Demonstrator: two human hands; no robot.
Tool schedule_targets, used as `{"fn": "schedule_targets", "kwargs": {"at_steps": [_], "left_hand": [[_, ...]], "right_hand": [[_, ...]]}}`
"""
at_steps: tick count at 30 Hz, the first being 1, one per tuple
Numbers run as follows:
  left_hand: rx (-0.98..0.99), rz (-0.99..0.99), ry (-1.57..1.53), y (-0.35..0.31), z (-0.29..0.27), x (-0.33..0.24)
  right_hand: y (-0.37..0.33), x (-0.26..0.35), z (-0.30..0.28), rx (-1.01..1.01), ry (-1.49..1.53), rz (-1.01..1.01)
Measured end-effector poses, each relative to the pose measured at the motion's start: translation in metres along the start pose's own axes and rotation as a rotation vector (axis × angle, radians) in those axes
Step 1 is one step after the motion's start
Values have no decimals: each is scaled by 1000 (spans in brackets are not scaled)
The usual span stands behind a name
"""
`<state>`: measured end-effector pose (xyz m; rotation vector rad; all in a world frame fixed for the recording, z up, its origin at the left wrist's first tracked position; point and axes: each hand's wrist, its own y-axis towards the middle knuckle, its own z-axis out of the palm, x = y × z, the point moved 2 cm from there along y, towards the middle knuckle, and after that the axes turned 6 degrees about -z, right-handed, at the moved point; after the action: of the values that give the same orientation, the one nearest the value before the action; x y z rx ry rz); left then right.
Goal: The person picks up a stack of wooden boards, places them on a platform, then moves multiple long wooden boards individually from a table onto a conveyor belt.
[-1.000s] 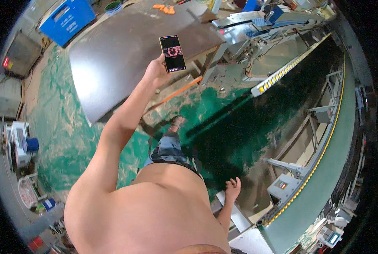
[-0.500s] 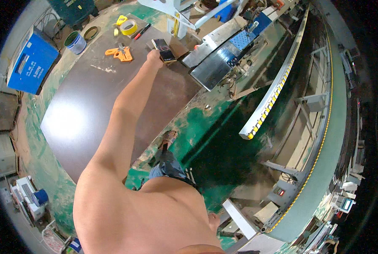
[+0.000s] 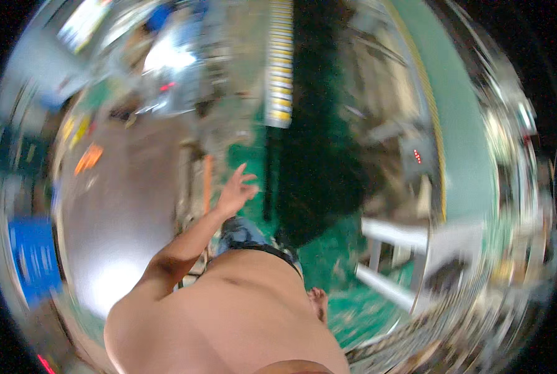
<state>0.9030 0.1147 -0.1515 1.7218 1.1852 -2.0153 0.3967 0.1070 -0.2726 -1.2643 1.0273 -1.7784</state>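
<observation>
- Heavy motion blur in the head view. The head has been swung since half a second ago, and the dark board (image 3: 123, 218) has moved from 11 o'clock to 9 o'clock of the picture.
- Left hand (image 3: 235, 190) is seen just left of centre, at 9 o'clock. The fingers are spread wide and the palm is open, with nothing held. It is pulled back from the far edge of the board, to which it was stretched half a second ago.
- A dark phone was gripped in that hand one second ago and was being lowered at the board's far edge half a second ago. It is no longer in the hand.
- The phone cannot be made out now because of the blur. It is judged to have been left at the board's far edge, towards 11 o'clock, but this is not confirmed.
- Right hand (image 3: 319, 303) hangs at 5 o'clock beside the torso, over the green floor (image 3: 334, 262). It looks loosely curled and nothing is seen in it, though the detail is soft.
- Nearby are an orange item (image 3: 88, 157) on the board at 10 o'clock, a blue crate (image 3: 32, 255) at 8 o'clock, a yellow-white striped rail (image 3: 280, 68) at 12 o'clock and a white frame (image 3: 403, 249) at 4 o'clock.
- The set-down is judged done and both hands are free.
</observation>
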Motion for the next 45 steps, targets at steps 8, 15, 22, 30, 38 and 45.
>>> {"fn": "schedule_targets", "kwargs": {"at_steps": [8, 15, 22, 30, 38, 45], "left_hand": [[804, -328, 746, -62, 243, 26], [1392, 8, 897, -96, 489, 23], [1370, -273, 592, -103, 699, 13], [1198, -456, 268, -120, 866, 31], [1215, -710, -27, -176, 871, 65], [881, -565, 22, -256, 922, 136]], "right_hand": [[3, -35, -126, -318, -418, -399], [-45, 71, -171, -553, 170, -514], [-65, 244, -176, -353, 175, -771], [-29, 324, -243, -359, 178, -713], [3, 351, -305, -369, 409, -530], [58, 435, -399, -339, 460, -553]]}}
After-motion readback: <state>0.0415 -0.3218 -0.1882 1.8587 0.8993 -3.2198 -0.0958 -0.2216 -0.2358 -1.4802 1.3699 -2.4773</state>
